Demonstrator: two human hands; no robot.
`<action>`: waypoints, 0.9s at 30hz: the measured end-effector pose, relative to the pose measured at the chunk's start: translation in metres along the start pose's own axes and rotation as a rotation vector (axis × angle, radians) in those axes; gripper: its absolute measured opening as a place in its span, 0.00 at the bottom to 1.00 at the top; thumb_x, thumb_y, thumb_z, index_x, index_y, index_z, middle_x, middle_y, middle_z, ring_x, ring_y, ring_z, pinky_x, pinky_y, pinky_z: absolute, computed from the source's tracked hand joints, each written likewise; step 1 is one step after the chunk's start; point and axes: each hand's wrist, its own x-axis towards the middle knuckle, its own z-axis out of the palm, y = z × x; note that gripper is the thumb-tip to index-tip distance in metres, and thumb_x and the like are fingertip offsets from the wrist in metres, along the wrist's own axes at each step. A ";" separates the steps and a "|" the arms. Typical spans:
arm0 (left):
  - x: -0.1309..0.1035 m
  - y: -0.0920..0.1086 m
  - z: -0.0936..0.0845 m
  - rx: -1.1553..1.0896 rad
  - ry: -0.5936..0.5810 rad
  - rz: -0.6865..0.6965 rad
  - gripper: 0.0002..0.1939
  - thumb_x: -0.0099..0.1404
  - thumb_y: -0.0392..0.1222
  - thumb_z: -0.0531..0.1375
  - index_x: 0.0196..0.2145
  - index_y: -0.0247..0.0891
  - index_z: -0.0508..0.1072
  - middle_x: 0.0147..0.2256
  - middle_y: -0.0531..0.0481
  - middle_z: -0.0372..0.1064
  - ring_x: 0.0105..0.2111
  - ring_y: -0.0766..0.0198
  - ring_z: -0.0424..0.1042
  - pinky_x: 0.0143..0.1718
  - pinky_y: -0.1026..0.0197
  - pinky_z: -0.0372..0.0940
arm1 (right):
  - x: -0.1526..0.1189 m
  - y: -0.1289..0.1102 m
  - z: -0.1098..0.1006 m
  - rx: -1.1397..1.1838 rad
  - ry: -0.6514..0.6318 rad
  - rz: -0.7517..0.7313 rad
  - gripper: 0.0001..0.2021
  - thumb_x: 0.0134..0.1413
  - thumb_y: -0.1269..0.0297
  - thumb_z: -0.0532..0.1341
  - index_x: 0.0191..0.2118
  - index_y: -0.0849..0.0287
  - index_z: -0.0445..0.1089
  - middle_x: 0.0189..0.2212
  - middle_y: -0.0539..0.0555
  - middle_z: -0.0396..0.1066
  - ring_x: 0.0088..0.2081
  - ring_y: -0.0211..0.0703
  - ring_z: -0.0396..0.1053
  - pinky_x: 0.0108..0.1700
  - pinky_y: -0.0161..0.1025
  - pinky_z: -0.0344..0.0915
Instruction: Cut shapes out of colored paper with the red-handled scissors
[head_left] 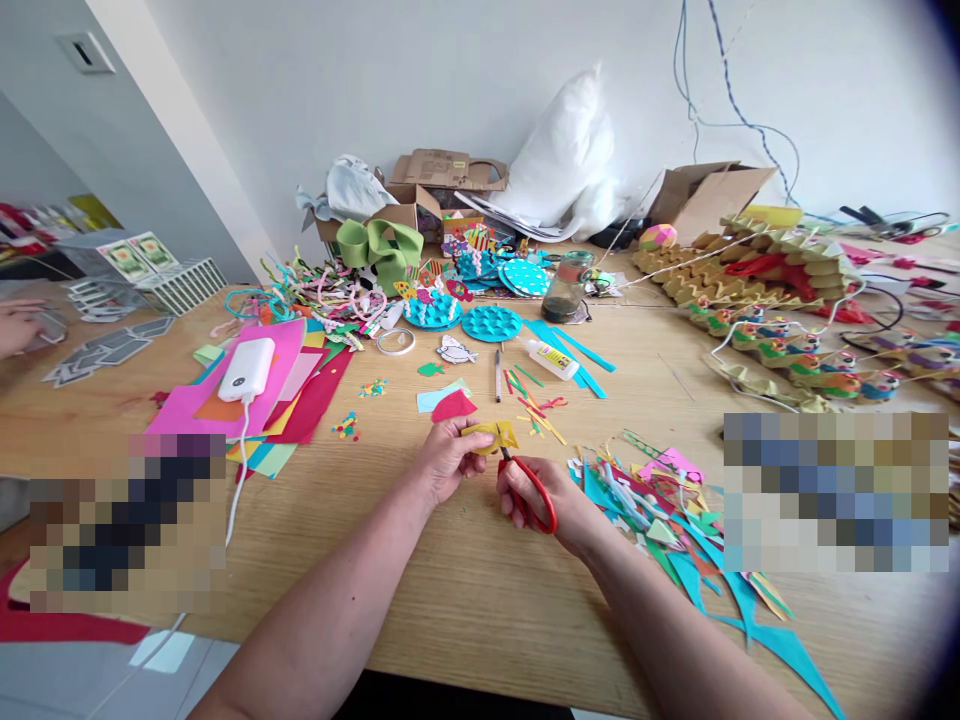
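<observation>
Pinched in my left hand is a small piece of yellow paper. My right hand grips red-handled scissors, their blades meeting the yellow paper. Just beyond my left hand lie a red paper piece and a light blue one. Farther off are a green fish-shaped cutout and a white fish drawing. A pen and thin coloured paper strips rest ahead of the scissors.
Paper scraps are heaped to the right. A glue bottle, blue discs and a glass jar stand behind. On the left, a white power bank with a cable lies on coloured sheets. Egg cartons fill the right back; another person's hand is far left.
</observation>
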 end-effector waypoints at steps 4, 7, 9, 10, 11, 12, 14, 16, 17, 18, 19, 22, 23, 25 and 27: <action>0.000 0.000 0.000 0.015 -0.028 0.024 0.14 0.43 0.38 0.67 0.27 0.34 0.68 0.17 0.57 0.64 0.13 0.75 0.60 0.12 0.71 0.45 | 0.001 0.002 -0.001 0.000 0.015 -0.007 0.26 0.49 0.38 0.56 0.24 0.62 0.62 0.18 0.49 0.65 0.16 0.30 0.60 0.17 0.28 0.50; 0.000 0.000 0.000 0.036 -0.051 0.014 0.14 0.44 0.39 0.67 0.28 0.32 0.70 0.18 0.56 0.65 0.15 0.74 0.62 0.13 0.71 0.47 | 0.001 0.003 -0.001 0.012 0.025 -0.006 0.27 0.48 0.38 0.57 0.25 0.62 0.63 0.17 0.48 0.65 0.15 0.30 0.59 0.17 0.28 0.51; 0.000 0.000 0.000 0.045 -0.064 0.005 0.13 0.44 0.39 0.67 0.28 0.31 0.71 0.18 0.55 0.66 0.15 0.74 0.63 0.13 0.71 0.48 | 0.001 0.003 -0.001 0.011 0.026 -0.003 0.27 0.47 0.37 0.57 0.26 0.62 0.63 0.17 0.48 0.65 0.15 0.30 0.59 0.17 0.28 0.51; 0.000 0.000 -0.001 0.046 -0.068 0.002 0.13 0.44 0.39 0.67 0.28 0.31 0.71 0.18 0.55 0.66 0.15 0.74 0.63 0.13 0.71 0.48 | 0.001 0.003 -0.001 0.012 0.025 -0.002 0.27 0.47 0.37 0.57 0.25 0.62 0.63 0.17 0.48 0.64 0.15 0.30 0.59 0.17 0.28 0.51; 0.000 0.000 -0.001 0.044 -0.070 0.000 0.12 0.45 0.39 0.67 0.27 0.31 0.71 0.18 0.54 0.66 0.15 0.74 0.62 0.13 0.71 0.48 | 0.001 0.002 -0.001 0.013 0.023 0.000 0.27 0.47 0.37 0.57 0.25 0.62 0.63 0.17 0.48 0.64 0.15 0.30 0.59 0.17 0.28 0.51; 0.000 0.000 -0.001 0.042 -0.072 -0.001 0.12 0.45 0.39 0.67 0.27 0.31 0.71 0.18 0.54 0.66 0.15 0.74 0.62 0.13 0.71 0.48 | 0.000 0.002 -0.001 0.013 0.022 0.001 0.27 0.47 0.37 0.57 0.25 0.62 0.63 0.17 0.48 0.64 0.15 0.30 0.59 0.17 0.28 0.51; 0.000 0.000 -0.001 0.038 -0.076 -0.003 0.12 0.45 0.39 0.66 0.27 0.31 0.71 0.20 0.53 0.67 0.15 0.74 0.62 0.13 0.71 0.48 | 0.000 0.002 -0.001 0.010 0.016 -0.002 0.27 0.47 0.37 0.57 0.25 0.62 0.63 0.18 0.48 0.65 0.15 0.30 0.60 0.17 0.28 0.51; 0.000 0.000 -0.001 0.037 -0.078 -0.001 0.12 0.45 0.40 0.66 0.28 0.31 0.71 0.21 0.52 0.69 0.14 0.74 0.62 0.12 0.71 0.48 | 0.000 0.003 -0.002 0.007 0.008 -0.009 0.27 0.48 0.38 0.56 0.25 0.62 0.63 0.18 0.49 0.65 0.16 0.30 0.60 0.17 0.27 0.50; 0.000 0.000 -0.001 0.037 -0.079 0.001 0.13 0.45 0.40 0.66 0.28 0.31 0.71 0.22 0.52 0.69 0.14 0.74 0.62 0.12 0.71 0.48 | 0.000 0.003 -0.002 0.006 0.004 -0.013 0.27 0.49 0.38 0.56 0.25 0.62 0.63 0.18 0.49 0.65 0.16 0.30 0.60 0.17 0.27 0.50; 0.000 0.000 -0.001 0.038 -0.081 0.002 0.13 0.46 0.40 0.66 0.29 0.31 0.71 0.22 0.52 0.69 0.14 0.74 0.62 0.12 0.70 0.48 | 0.000 0.003 -0.002 0.006 -0.001 -0.017 0.27 0.49 0.38 0.56 0.25 0.62 0.62 0.18 0.49 0.65 0.16 0.30 0.60 0.17 0.27 0.50; -0.001 0.000 -0.001 0.039 -0.082 0.002 0.13 0.46 0.40 0.65 0.29 0.31 0.71 0.22 0.52 0.69 0.14 0.74 0.61 0.12 0.70 0.48 | 0.000 0.003 -0.002 0.006 -0.005 -0.020 0.26 0.49 0.38 0.56 0.25 0.62 0.62 0.18 0.49 0.66 0.16 0.30 0.60 0.16 0.28 0.50; -0.001 0.000 -0.001 0.048 -0.095 -0.002 0.13 0.46 0.40 0.65 0.29 0.31 0.70 0.21 0.52 0.69 0.13 0.74 0.61 0.11 0.70 0.47 | 0.000 0.003 -0.002 0.004 -0.010 -0.024 0.26 0.49 0.38 0.56 0.25 0.62 0.62 0.18 0.49 0.66 0.16 0.31 0.61 0.17 0.28 0.50; -0.001 0.000 -0.001 0.052 -0.098 -0.004 0.13 0.46 0.40 0.65 0.29 0.31 0.70 0.21 0.52 0.68 0.13 0.74 0.61 0.11 0.70 0.48 | 0.000 0.002 -0.002 0.003 -0.011 -0.025 0.26 0.49 0.38 0.56 0.25 0.61 0.62 0.18 0.49 0.66 0.16 0.31 0.61 0.17 0.28 0.50; -0.002 0.001 -0.001 0.062 -0.101 -0.006 0.14 0.45 0.41 0.65 0.29 0.31 0.70 0.21 0.53 0.67 0.13 0.74 0.61 0.12 0.70 0.48 | -0.001 0.000 -0.001 0.005 -0.011 -0.026 0.26 0.48 0.38 0.56 0.25 0.61 0.62 0.19 0.50 0.66 0.16 0.32 0.61 0.17 0.29 0.51; -0.002 0.001 -0.001 0.071 -0.104 -0.009 0.14 0.45 0.41 0.65 0.29 0.31 0.70 0.20 0.53 0.67 0.13 0.74 0.61 0.12 0.70 0.48 | -0.001 -0.001 -0.001 0.009 -0.012 -0.025 0.26 0.48 0.38 0.56 0.25 0.62 0.62 0.19 0.50 0.66 0.16 0.32 0.61 0.17 0.29 0.51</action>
